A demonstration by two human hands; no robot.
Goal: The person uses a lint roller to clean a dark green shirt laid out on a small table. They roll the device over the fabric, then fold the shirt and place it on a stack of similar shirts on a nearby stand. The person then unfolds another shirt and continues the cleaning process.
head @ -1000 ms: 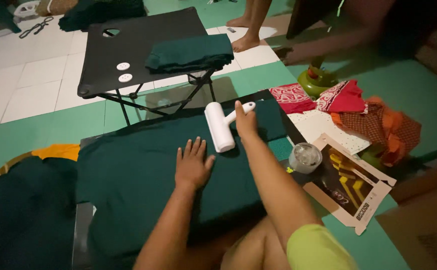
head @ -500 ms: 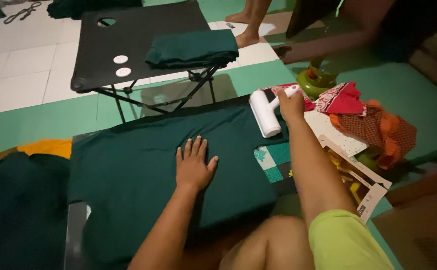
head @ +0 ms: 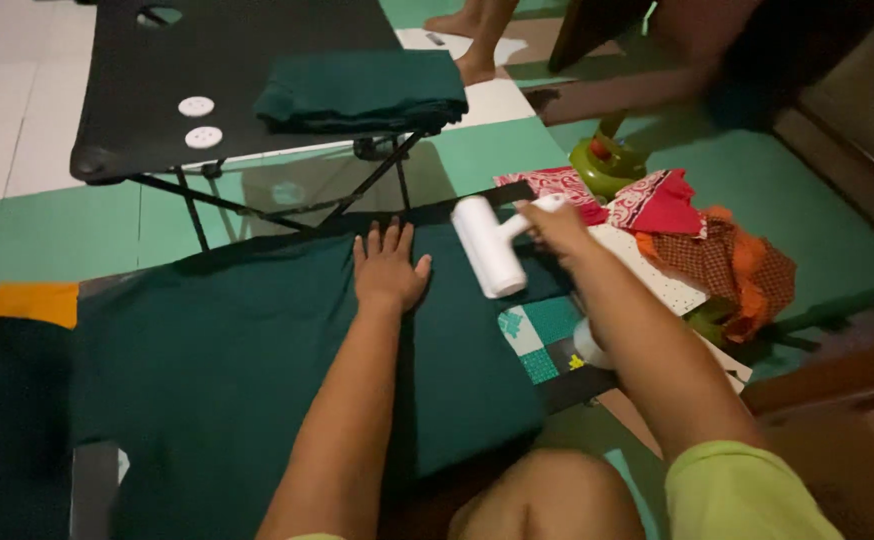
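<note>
Your left hand [head: 389, 268] lies flat, fingers spread, pinning the dark green cloth [head: 257, 370] smooth on the floor. Your right hand [head: 555, 225] grips the white lint roller [head: 489, 246] by its handle, angled over the cloth's far edge.

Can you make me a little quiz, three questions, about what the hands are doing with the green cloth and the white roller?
1. True or false: the left hand lies flat, fingers spread, on the dark green cloth.
2. What does the right hand hold? A) scissors B) a white lint roller C) a cup
3. Fill in: the folded green cloth rests on the black folding ____.

Key
1. True. The palm presses on the cloth near its far edge.
2. B. The hand grips the handle, with the roller at the cloth's right side.
3. Table. Two small white discs lie on it too.
</note>
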